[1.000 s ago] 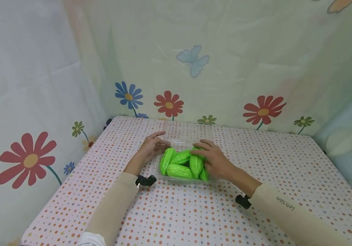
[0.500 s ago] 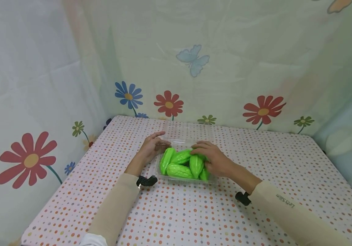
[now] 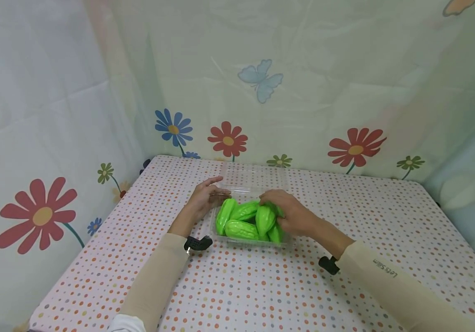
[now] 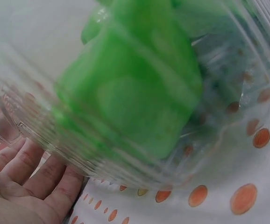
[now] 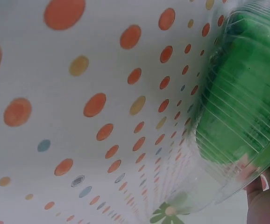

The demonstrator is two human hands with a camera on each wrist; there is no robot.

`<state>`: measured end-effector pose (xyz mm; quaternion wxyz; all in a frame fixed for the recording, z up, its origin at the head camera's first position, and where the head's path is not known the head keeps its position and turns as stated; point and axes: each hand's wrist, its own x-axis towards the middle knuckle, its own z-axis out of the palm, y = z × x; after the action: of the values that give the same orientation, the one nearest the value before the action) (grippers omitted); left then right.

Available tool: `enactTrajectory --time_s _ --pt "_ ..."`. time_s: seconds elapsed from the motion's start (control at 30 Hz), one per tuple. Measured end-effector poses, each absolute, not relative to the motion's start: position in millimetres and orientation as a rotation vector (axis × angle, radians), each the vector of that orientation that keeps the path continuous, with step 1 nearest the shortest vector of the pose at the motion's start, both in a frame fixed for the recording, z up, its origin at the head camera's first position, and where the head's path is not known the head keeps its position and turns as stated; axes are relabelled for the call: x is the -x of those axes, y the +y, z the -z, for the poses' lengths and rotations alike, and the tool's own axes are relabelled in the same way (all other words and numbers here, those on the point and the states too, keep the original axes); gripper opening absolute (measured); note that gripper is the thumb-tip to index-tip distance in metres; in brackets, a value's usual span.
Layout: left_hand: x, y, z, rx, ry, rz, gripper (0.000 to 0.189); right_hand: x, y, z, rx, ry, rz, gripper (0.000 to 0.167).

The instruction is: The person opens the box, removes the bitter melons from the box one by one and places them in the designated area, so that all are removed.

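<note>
Clear plastic clamshell box [image 3: 254, 243] on the desk [image 3: 237, 290], lid [image 3: 254, 176] flipped open toward the back. Bright green ribbed bitter gourds inside: one standing along the left side [image 3: 225, 217], one lying across the front [image 3: 241, 229], one slanted behind that [image 3: 245, 211], one at the right [image 3: 265, 220], and part of another showing low in the right front corner [image 3: 275, 234].

Right hand [image 3: 293, 212] reaches over the box's right side, fingers bent, gripping the right gourd between fingers and thumb; that gourd is inside the box outline, its near end pointing at the wearer. Left hand [image 3: 204, 198] at the left rim, fingers loosely extended and touching the box wall, no gourd in it. Left wrist view shows those fingers against the outside of the plastic; gourds there are blurry.

Desk top white with multicolored dots. Beige sleeves [image 3: 152, 276] on both forearms, lettering on the right one. Black wrist-worn devices [image 3: 197, 243] on both wrists. Pale curtain [image 3: 312, 69] behind, printed with flowers and a blue butterfly [image 3: 261, 80].
</note>
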<state>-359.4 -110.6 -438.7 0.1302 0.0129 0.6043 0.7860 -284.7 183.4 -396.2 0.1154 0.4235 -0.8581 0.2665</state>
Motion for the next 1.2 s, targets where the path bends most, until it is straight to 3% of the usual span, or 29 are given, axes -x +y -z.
enactTrajectory --time_s 0.37,1.2 --pt "359.9 -111.9 439.3 -0.050 1.750 -2.287 0.054 283.5 182.2 393.7 -1.171 -2.548 -0.883 0.053" --pt "357.9 -110.2 437.4 -0.044 1.730 -2.299 0.054 281.6 189.8 391.2 -0.972 -2.469 -1.064 0.058"
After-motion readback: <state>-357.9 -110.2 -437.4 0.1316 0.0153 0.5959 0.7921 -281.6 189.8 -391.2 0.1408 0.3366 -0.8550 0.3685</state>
